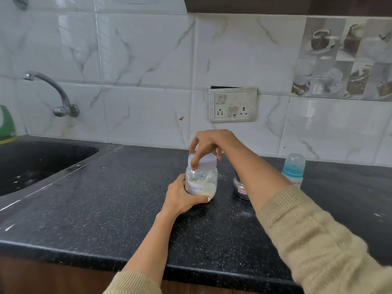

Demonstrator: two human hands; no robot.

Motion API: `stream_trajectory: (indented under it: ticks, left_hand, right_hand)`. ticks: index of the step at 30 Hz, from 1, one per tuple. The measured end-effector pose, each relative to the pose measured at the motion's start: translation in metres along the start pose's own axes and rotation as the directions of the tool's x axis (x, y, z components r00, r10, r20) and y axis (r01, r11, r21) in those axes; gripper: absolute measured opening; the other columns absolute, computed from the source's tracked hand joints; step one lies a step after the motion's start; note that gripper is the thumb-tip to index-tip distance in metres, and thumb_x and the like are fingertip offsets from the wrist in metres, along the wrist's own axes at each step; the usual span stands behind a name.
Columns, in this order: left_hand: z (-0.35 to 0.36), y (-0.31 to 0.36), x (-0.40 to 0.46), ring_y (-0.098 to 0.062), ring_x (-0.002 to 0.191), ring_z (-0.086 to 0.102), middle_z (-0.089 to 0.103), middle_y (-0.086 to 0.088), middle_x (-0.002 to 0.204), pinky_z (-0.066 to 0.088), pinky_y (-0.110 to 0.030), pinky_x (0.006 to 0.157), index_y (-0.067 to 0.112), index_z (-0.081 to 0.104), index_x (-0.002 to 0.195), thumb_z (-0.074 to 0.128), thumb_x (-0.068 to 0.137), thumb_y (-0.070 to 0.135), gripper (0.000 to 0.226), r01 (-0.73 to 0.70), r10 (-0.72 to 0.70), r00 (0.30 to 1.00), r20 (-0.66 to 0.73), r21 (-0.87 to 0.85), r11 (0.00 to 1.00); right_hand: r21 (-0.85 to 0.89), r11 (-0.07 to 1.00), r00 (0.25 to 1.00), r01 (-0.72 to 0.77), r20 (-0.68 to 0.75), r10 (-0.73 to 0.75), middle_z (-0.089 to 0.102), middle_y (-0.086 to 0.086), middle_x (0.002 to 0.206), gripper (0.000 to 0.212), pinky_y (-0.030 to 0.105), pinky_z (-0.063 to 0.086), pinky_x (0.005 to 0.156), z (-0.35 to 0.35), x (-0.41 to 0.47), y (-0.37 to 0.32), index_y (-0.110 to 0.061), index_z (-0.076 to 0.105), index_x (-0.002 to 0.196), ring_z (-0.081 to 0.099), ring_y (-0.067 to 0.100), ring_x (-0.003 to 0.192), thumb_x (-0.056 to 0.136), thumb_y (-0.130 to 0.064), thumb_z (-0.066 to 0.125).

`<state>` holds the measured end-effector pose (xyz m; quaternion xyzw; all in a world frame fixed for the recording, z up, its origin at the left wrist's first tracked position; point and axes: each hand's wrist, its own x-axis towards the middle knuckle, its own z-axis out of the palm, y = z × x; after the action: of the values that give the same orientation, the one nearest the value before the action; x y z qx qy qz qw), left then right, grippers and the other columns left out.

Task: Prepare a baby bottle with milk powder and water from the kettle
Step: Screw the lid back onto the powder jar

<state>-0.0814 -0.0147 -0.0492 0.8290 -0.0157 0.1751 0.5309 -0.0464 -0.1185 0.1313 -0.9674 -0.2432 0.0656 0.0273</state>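
A clear jar (209, 183) labelled "formula", partly filled with pale powder, stands on the black counter (106, 198). My left hand (183, 198) grips the jar's lower body from the left. My right hand (209, 145) comes down from above and grips the white lid (206, 161) with curled fingers. A baby bottle (293, 171) with a blue collar and clear cap stands upright at the right, behind my right forearm. A small steel vessel (240, 186) with a red label sits between jar and bottle, mostly hidden by that forearm.
A black sink (31, 164) lies at the left under a wall tap (57, 94). A green bottle (7, 126) stands at the sink's far corner. A socket panel (233, 105) is on the tiled wall behind the jar. The counter's front edge runs near me.
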Motion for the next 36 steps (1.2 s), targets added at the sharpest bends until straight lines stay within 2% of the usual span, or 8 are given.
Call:
stream_trajectory:
  ticks: [11, 16, 19, 24, 27, 29, 33, 36]
  left_hand:
    - [0.000, 0.004, -0.003, -0.012, 0.098, 0.058, 0.060, 0.008, 0.108, 0.049, -0.030, 0.084, 0.023, 0.046, 0.120, 0.086, 0.042, 0.043, 0.090, -0.011, 0.011, 1.000, -0.016, 0.008, 1.000]
    - [-0.001, 0.001, -0.002, -0.012, 0.095, 0.060, 0.062, 0.007, 0.106, 0.050, -0.031, 0.082, 0.023, 0.049, 0.117, 0.087, 0.044, 0.040, 0.084, -0.010, 0.010, 1.000, -0.028, -0.001, 1.000]
    - [-0.001, 0.000, 0.000, -0.010, 0.093, 0.058, 0.059, 0.011, 0.102, 0.048, -0.027, 0.079, 0.025, 0.048, 0.115, 0.087, 0.043, 0.040, 0.084, 0.003, -0.004, 1.000, -0.022, -0.007, 1.000]
    - [-0.001, 0.000, 0.001, -0.007, 0.089, 0.056, 0.055, 0.016, 0.096, 0.042, -0.022, 0.072, 0.032, 0.044, 0.108, 0.088, 0.043, 0.043, 0.079, 0.023, -0.023, 1.000, -0.017, -0.001, 1.000]
    - [-0.001, 0.000, 0.001, -0.009, 0.091, 0.058, 0.058, 0.012, 0.100, 0.045, -0.023, 0.073, 0.030, 0.046, 0.111, 0.087, 0.041, 0.044, 0.083, 0.025, -0.025, 0.999, -0.025, -0.001, 1.000]
    - [-0.001, 0.000, 0.001, -0.009, 0.092, 0.058, 0.057, 0.012, 0.101, 0.044, -0.024, 0.074, 0.029, 0.045, 0.113, 0.087, 0.041, 0.044, 0.085, 0.024, -0.024, 0.999, -0.030, -0.001, 1.000]
    - [0.000, -0.002, 0.002, -0.010, 0.093, 0.058, 0.059, 0.010, 0.103, 0.046, -0.026, 0.076, 0.028, 0.046, 0.114, 0.088, 0.041, 0.043, 0.086, 0.019, -0.019, 0.999, -0.030, -0.005, 1.000]
    - [0.000, -0.003, 0.004, -0.010, 0.093, 0.058, 0.059, 0.010, 0.104, 0.047, -0.026, 0.078, 0.025, 0.047, 0.117, 0.088, 0.040, 0.042, 0.089, 0.017, -0.018, 0.999, -0.032, -0.001, 1.000]
  right_hand:
    - [-0.096, 0.921, 0.925, -0.377, -0.101, 0.367, 0.049, 0.001, 0.076, 0.067, 0.027, 0.036, 0.045, 0.006, 0.011, -0.030, -0.014, 0.049, 0.099, 0.053, 0.017, 0.067, 0.065, -0.068, 0.069]
    - [0.140, 0.887, 0.865, -0.441, -0.197, 0.461, 0.059, 0.002, 0.091, 0.072, 0.024, 0.043, 0.056, 0.026, 0.017, -0.006, -0.008, 0.062, 0.104, 0.064, 0.019, 0.102, 0.080, -0.073, 0.045]
    - [0.147, 0.913, 0.919, -0.380, -0.054, 0.391, 0.056, 0.012, 0.130, 0.100, 0.034, 0.046, 0.084, 0.011, 0.004, 0.014, -0.007, 0.053, 0.127, 0.056, 0.030, 0.118, 0.071, -0.087, 0.029]
    - [0.057, 0.997, 0.991, -0.057, 0.124, 0.049, 0.031, 0.003, 0.152, 0.096, 0.040, 0.044, 0.103, -0.010, -0.007, 0.014, -0.033, 0.025, 0.147, 0.046, 0.027, 0.129, 0.068, -0.051, 0.076]
    - [-0.093, 0.995, 0.999, -0.030, 0.032, 0.033, 0.064, 0.003, 0.114, 0.059, 0.031, 0.055, 0.075, -0.002, -0.001, 0.004, -0.019, 0.062, 0.112, 0.066, 0.019, 0.086, 0.065, -0.053, 0.076]
    - [-0.185, 0.974, 0.988, -0.133, -0.106, 0.115, 0.061, 0.003, 0.078, 0.066, 0.026, 0.043, 0.057, 0.006, 0.005, 0.000, -0.013, 0.055, 0.074, 0.059, 0.018, 0.069, 0.060, -0.076, 0.064]
    - [-0.301, 0.899, 0.919, -0.319, -0.329, 0.217, 0.053, 0.002, 0.071, 0.086, 0.025, 0.035, 0.057, 0.018, 0.011, 0.002, -0.013, 0.055, 0.069, 0.055, 0.019, 0.070, 0.071, -0.089, 0.014]
    - [-0.202, 0.932, 0.901, -0.302, -0.380, 0.210, 0.063, 0.002, 0.078, 0.079, 0.026, 0.041, 0.061, -0.001, 0.007, 0.007, -0.014, 0.055, 0.064, 0.061, 0.019, 0.075, 0.078, -0.083, 0.019]
